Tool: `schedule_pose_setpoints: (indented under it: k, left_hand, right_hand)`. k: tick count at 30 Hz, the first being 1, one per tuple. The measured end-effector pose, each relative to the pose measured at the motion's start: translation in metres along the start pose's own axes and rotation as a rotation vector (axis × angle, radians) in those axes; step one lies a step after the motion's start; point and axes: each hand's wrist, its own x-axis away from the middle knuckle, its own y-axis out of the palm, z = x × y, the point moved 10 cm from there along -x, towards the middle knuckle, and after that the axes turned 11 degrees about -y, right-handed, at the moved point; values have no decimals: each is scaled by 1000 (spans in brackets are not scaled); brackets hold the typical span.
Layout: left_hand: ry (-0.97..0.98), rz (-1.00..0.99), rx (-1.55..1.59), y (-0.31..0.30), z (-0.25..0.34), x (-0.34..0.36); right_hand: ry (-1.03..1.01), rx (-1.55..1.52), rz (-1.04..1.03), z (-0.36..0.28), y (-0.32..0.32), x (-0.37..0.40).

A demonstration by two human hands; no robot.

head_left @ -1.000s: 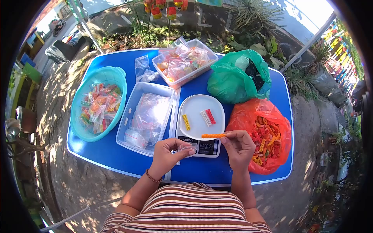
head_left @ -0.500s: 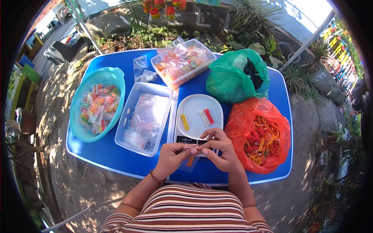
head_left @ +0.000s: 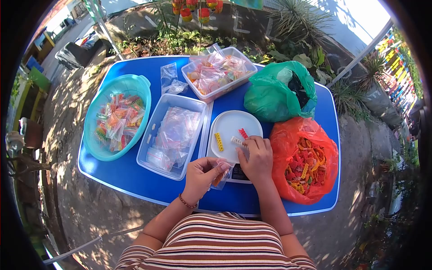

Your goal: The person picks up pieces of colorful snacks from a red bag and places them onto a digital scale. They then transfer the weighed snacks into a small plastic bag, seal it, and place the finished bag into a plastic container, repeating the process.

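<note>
Just in front of the white plate (head_left: 229, 123), near the blue table's (head_left: 135, 180) front edge, the left hand (head_left: 200, 177) pinches a small clear bag (head_left: 219, 174). The bag is crumpled, with an orange twist inside. Bare tabletop lies open in front of the plate. The right hand (head_left: 256, 157) covers the plate's near rim, fingers curled narrowly at a white twist (head_left: 236, 141); whether they grip it cannot be told.

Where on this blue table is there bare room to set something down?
Bare table runs along the near edge, before the teal basin and the tub of small bags. A smaller patch lies at the far left corner beside the loose bags. The right half is crowded: scale, green bag, red bag.
</note>
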Motion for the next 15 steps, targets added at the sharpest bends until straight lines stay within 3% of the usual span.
schedule_pose_setpoints:
  k: [7, 10, 15]
  left_hand:
    - [5, -2, -15, 0, -1, -3]
    - [21, 8, -21, -2, -2, -3]
    - [14, 23, -31, -6, -3, -6]
  right_hand:
    - [106, -11, 79, 14, -2, 3]
    - [53, 18, -6, 10, 7, 5]
    - [108, -255, 90, 16, -2, 4]
